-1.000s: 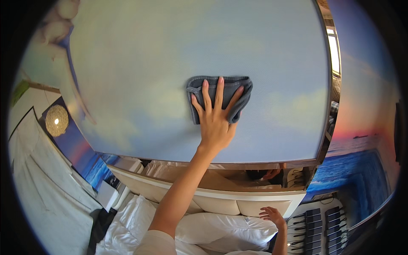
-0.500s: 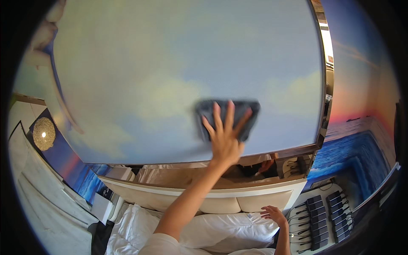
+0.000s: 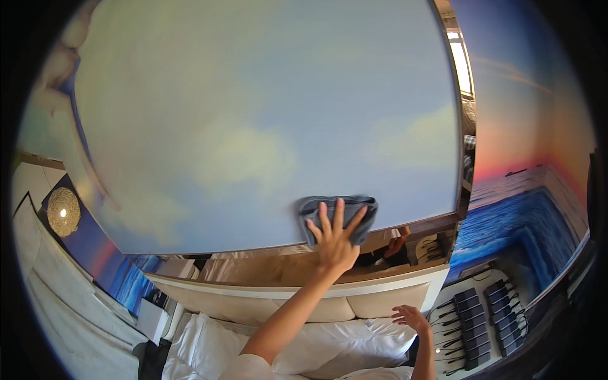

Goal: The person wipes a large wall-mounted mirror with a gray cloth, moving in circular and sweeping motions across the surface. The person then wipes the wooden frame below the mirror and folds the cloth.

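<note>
Grey cloth (image 3: 351, 212) is lower now, prob soft, light, best pinned flat under left hand (image 3: 337, 247), fingers (image 3: 339, 215) wide; right hand (image 3: 411, 317) empty.

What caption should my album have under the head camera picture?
The left hand presses a grey cloth against a cloudy sky picture; the right hand looks empty.

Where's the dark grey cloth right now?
In the head view, the dark grey cloth is slightly right of centre, under the spread fingers of the left hand, against the cloud-painted panel near its bottom edge.
</note>
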Motion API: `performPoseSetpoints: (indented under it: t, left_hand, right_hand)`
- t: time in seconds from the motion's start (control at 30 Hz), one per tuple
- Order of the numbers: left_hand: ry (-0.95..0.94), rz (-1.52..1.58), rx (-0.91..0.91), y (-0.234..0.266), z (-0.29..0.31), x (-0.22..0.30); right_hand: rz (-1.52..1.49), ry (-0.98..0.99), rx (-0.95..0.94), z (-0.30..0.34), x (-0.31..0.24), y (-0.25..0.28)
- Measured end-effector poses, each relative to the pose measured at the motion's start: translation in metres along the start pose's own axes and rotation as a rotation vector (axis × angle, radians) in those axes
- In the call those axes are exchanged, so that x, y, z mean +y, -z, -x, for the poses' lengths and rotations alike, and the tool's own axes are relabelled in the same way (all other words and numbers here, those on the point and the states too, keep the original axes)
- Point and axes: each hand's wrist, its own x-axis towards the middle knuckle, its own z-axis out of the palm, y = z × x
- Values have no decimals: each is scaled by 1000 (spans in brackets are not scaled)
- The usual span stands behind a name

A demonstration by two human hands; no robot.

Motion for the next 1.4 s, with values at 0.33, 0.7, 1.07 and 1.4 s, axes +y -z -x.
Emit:
performPoseSetpoints:
  t: [0.33,0.7,1.07,1.4]
  left_hand:
    - [-9,-17,77,16,-21,30]
    - [12,-11,84,38,-68,66]
    - [-78,-99,227,72,-112,46]
    - [-4,-104,183,80,-94,12]
  right_hand:
    - [19,-50,-27,0,6,19]
    - [82,-79,-95,-5,16,47]
    - [132,-177,-58,12,-11,87]
    - [55,-255,-126,8,-17,103]
